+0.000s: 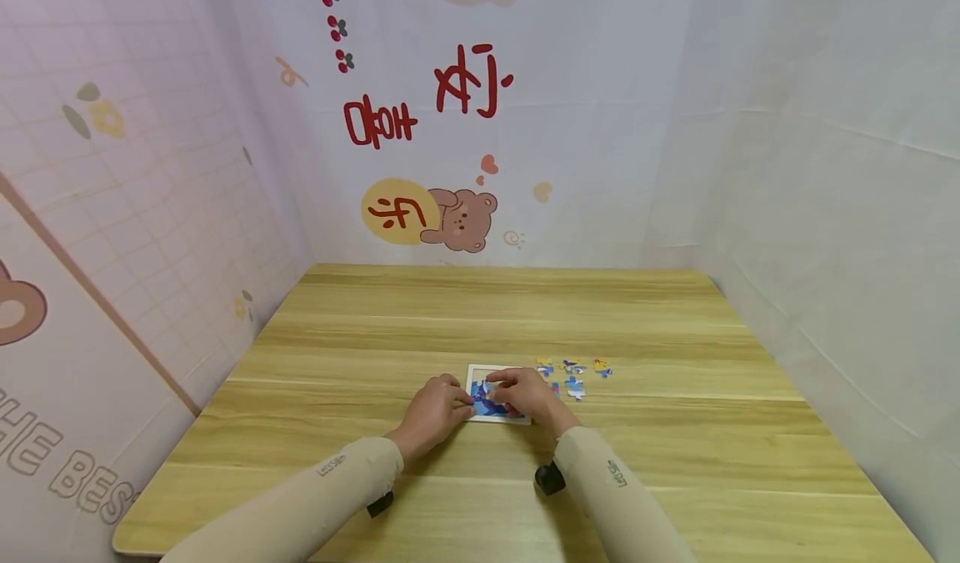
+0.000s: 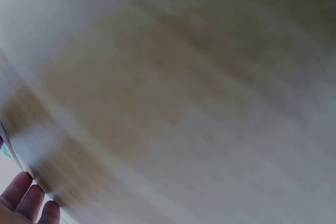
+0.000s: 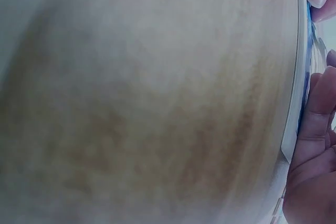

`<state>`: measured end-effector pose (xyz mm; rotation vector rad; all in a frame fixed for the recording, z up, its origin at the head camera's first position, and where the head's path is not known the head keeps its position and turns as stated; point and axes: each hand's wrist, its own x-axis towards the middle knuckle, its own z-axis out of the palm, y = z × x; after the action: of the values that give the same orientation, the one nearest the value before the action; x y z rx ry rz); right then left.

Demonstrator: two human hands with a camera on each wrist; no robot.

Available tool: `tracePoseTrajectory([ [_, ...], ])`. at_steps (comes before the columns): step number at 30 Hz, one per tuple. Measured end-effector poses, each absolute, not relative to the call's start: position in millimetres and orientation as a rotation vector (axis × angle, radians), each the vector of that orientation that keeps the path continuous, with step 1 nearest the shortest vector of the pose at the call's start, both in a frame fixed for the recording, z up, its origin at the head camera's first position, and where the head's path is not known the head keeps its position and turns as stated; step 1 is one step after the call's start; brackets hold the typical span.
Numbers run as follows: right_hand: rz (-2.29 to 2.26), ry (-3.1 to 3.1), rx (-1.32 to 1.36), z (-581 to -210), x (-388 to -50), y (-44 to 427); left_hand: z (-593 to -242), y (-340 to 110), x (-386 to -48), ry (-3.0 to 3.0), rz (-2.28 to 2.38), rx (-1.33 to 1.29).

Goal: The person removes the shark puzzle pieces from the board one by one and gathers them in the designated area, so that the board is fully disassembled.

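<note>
In the head view, you have the white puzzle frame (image 1: 501, 420) lying flat on the wooden worktop (image 1: 375, 321), about midway between its left and right edges and well apart from its far edge. Inside it, a blue picture (image 1: 487, 407) covers the near part, and a pale bare strip is visible at the far side. Your left hand (image 1: 433, 413) is at the left side of the frame; its grip is released, with relaxed fingers touching the border. Your right hand (image 1: 528, 392) is above the right part of the frame, with thumb and forefinger bent down to the picture; I cannot tell if this grip grasps a piece. Just beside the frame, toward the worktop's right edge, there are loose puzzle pieces (image 1: 576, 389), one of them partly hidden by your right hand.

In the left wrist view, the blurred worktop takes most of the space. Three fingertips of your left hand are at the frame's border, in the lower left.

In the right wrist view, the frame's border is seen almost from its side, along the right. Your right hand is beside it, and your left fingers touch it higher up.
</note>
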<state>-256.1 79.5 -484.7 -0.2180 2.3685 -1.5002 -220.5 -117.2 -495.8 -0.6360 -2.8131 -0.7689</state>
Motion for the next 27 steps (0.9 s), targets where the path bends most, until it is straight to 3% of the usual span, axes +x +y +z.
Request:
tracePoseTrajectory([
  [27,-1.554,2.392,-0.095,-490.0,-254.3,75.2,-496.8,-116.3,-220.7,-2.815,-0.766,-0.632],
])
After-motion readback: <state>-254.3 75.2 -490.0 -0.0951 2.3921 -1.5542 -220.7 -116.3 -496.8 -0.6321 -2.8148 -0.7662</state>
